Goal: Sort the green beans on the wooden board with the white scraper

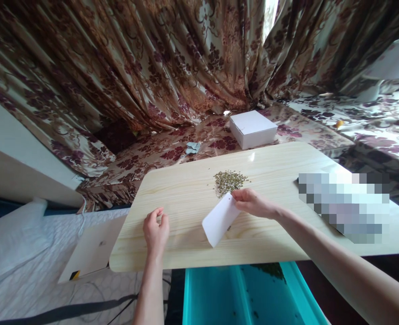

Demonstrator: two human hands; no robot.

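A small heap of greenish seeds (228, 182) lies in the middle of a pale wooden tabletop (186, 194). My right hand (253, 203) pinches the top edge of a white card (220, 220) that rests slanted on the table just below the heap. My left hand (156, 230) rests on the table to the left, fingers loosely curled with thumb and forefinger close together, and nothing shows in it.
A white box (252, 128) sits behind the table on flowered cloth, with a crumpled pale scrap (192, 147) to its left. A teal bin (247, 293) stands under the table's front edge. A blurred patch (345, 205) covers the table's right side. Curtains hang behind.
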